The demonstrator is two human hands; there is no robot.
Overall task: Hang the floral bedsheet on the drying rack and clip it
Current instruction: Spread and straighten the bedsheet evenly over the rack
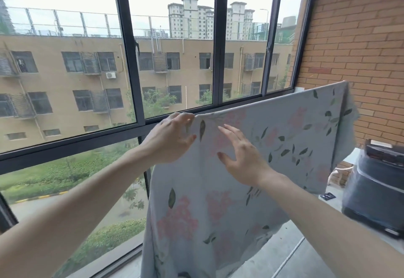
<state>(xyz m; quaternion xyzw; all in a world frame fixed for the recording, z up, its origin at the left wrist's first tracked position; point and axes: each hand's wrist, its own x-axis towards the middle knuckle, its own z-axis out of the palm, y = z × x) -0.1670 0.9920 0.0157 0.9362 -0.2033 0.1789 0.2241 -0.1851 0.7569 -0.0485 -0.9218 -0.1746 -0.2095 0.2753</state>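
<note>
Two hands work the floral bedsheet (251,168), which hangs at centre right of the frame from a line hidden under its top fold. Our left hand (172,138) pinches the top corner; our right hand (238,153) hovers spread. No clip shows; we judge that clipping this corner comes next.

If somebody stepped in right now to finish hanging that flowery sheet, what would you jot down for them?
Left hand: fingertips pinch the top edge of the floral bedsheet at its near corner.
Right hand: open, fingers spread against the cloth, no grip.
Sheet: already draped, top edge running from the left hand up toward the brick wall, the rest hanging toward the floor. The rack bar under it is hidden.
Left to do: smooth it and clip it. No clips are in view.
</note>
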